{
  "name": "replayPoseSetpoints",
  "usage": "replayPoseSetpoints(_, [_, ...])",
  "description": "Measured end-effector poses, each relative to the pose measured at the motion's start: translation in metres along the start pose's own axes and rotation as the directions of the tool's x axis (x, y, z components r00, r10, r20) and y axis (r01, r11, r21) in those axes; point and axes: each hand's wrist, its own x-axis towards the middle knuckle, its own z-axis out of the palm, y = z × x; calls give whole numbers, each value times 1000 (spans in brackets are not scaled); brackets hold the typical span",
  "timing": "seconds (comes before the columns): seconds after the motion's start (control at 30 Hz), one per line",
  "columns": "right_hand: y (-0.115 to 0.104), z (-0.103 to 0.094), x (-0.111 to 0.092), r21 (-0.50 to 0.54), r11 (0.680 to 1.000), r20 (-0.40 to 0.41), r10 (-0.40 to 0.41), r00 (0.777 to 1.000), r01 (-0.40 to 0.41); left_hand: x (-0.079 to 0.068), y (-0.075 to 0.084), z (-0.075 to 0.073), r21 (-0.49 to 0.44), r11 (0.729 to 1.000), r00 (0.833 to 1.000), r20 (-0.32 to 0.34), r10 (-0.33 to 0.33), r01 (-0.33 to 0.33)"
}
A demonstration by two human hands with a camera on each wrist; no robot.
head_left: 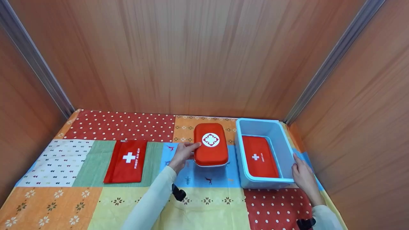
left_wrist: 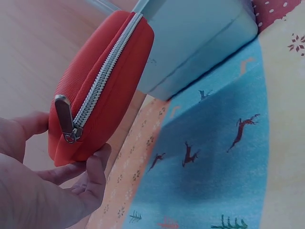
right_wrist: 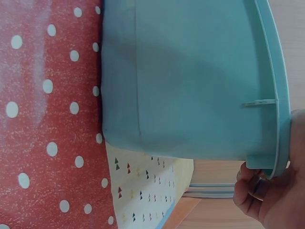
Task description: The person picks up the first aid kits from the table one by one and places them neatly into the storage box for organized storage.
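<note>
A red zippered first-aid case with a white round emblem is held above the cloth by my left hand. In the left wrist view the thumb and fingers pinch one end of the case, near its zipper pull; the zipper is closed. My right hand grips the rim of a light-blue plastic bin at its near right corner. Fingers curl under that rim in the right wrist view. Inside the bin lies a flat red first-aid pouch.
A second flat red pouch marked FIRST AID KIT lies on the patchwork tablecloth at the left. Wood-grain panels stand behind and at both sides. The right-hand panel rises close beside the bin.
</note>
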Motion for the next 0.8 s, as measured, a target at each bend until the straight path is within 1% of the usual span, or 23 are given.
replayPoseSetpoints(0.17, [0,-1,0,11,1000,27,25,999,-25,-4,10,2,-18,1000,1000,4,-1,1])
replayPoseSetpoints(0.4, [-2,-1,-1,12,1000,25,27,999,-27,-8,25,8,-39,999,999,40,33,-31])
replayPoseSetpoints(0.57, [-1,-1,-1,13,999,38,30,999,-31,-10,34,17,-53,998,998,52,43,-40])
replayPoseSetpoints(0.8, [0,-1,2,5,1000,13,24,1000,-24,-11,50,32,-49,997,997,58,57,-54])
